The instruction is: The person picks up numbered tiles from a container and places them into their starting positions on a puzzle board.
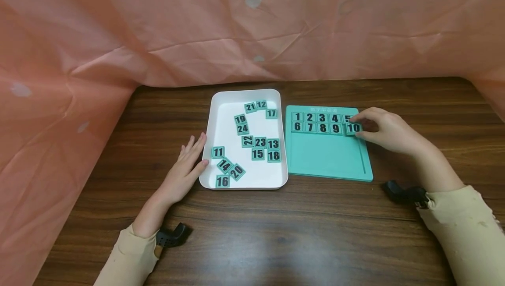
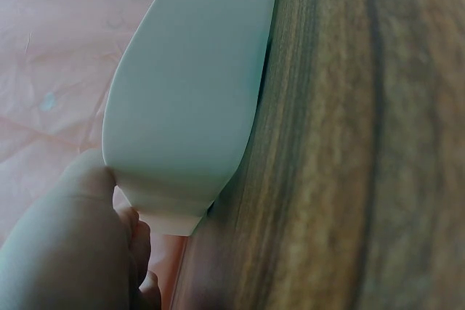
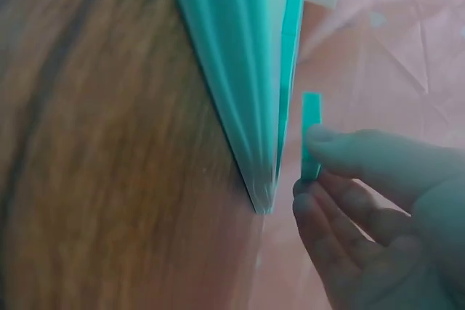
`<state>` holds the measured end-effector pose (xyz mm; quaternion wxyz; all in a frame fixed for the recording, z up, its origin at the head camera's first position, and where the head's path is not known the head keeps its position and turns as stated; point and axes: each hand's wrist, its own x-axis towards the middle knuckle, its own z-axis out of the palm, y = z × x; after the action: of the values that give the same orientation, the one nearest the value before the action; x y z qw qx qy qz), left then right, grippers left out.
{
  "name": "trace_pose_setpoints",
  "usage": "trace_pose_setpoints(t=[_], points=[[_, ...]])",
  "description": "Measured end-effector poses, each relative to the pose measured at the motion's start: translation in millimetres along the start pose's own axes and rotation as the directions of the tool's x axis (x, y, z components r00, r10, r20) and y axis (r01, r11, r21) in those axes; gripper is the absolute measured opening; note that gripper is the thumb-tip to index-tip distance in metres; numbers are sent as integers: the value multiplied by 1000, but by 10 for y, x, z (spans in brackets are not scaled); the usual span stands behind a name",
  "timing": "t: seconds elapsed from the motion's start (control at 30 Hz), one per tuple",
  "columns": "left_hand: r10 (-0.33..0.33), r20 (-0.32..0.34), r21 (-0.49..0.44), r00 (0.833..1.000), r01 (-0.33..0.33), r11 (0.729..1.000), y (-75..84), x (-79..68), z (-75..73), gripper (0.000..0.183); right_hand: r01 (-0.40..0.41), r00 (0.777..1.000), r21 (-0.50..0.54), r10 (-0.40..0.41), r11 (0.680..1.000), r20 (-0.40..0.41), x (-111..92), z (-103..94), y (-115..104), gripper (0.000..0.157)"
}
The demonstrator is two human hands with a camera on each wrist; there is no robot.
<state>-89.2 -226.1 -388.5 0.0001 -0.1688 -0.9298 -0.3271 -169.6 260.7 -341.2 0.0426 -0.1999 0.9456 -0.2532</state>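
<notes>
My right hand [image 1: 388, 130] pinches the number 10 tile [image 1: 353, 129] between thumb and fingers. In the right wrist view that tile [image 3: 311, 132] is seen edge-on, a little above the turquoise puzzle board [image 3: 240, 70]. On the board [image 1: 327, 154], tiles 1 to 5 form the top row, with 6 to 9 below them; fingers partly cover the number 5 tile [image 1: 347, 118]. My left hand [image 1: 185, 167] rests with fingers extended against the left rim of the white tray [image 1: 246, 185]. Several loose number tiles lie in it, among them the number 11 tile [image 1: 218, 152].
The brown wooden table [image 1: 276, 238] carries the tray and the board side by side, nearly touching. A pink cloth [image 1: 252, 27] hangs behind and along the sides. A black wrist device [image 1: 173, 235] sits at the left cuff, another black wrist device [image 1: 404, 193] at the right.
</notes>
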Motion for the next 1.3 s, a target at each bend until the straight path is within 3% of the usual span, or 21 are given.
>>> trace_pose_setpoints(t=[0.9, 1.17, 1.3], points=[[10, -2, -4, 1000, -10, 1000, -3, -9, -6, 59, 4, 999, 16, -3, 1000, -37, 54, 143, 112, 32], [0, -6, 3, 1000, 0, 1000, 6, -17, -17, 59, -11, 1000, 12, 11, 1000, -28, 57, 134, 83, 34], [11, -4, 1, 1000, -11, 1000, 3, -5, -13, 59, -5, 998, -7, 4, 1000, -62, 29, 82, 2, 34]])
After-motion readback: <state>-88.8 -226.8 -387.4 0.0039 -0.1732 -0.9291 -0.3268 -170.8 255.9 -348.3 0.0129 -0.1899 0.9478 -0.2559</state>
